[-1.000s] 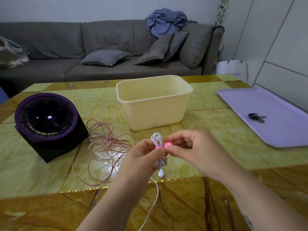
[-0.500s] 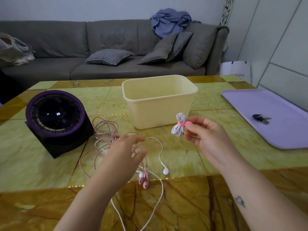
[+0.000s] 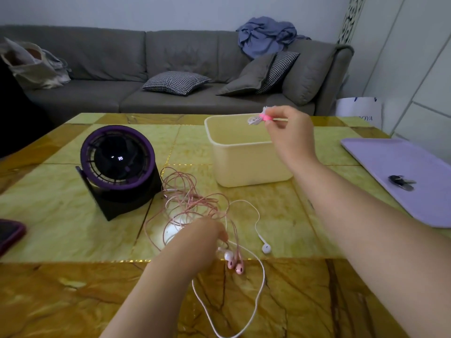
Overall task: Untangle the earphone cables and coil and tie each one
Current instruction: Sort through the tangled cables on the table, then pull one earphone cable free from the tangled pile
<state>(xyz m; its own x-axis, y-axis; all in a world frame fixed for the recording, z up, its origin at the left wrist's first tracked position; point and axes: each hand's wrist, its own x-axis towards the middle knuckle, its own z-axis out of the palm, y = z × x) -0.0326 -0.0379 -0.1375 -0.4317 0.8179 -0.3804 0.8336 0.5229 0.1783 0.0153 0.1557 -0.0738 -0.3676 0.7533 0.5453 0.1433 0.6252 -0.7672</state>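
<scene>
My right hand (image 3: 288, 129) pinches a small white earphone coil (image 3: 256, 119) bound with a pink tie, holding it above the open cream tub (image 3: 249, 164). Loose pink cable (image 3: 188, 201) lies tangled on the table between the fan and the tub. Two pink earbuds (image 3: 235, 265) lie near the front, with a white earbud (image 3: 266, 248) on its white cable to their right. My left hand (image 3: 200, 236) rests on the tangle beside the pink earbuds, fingers curled over the cables; the fingertips are hidden.
A purple and black desk fan (image 3: 117, 162) stands left of the tangle. A lilac tray (image 3: 400, 172) with keys (image 3: 400, 182) lies at the right. A dark phone (image 3: 9, 234) pokes in at the left edge. A grey sofa stands behind the yellow marble table (image 3: 73, 220).
My right hand carried the tied white coil up and away, from in front of the tub to above it. My left hand dropped onto the pink tangle near the earbuds.
</scene>
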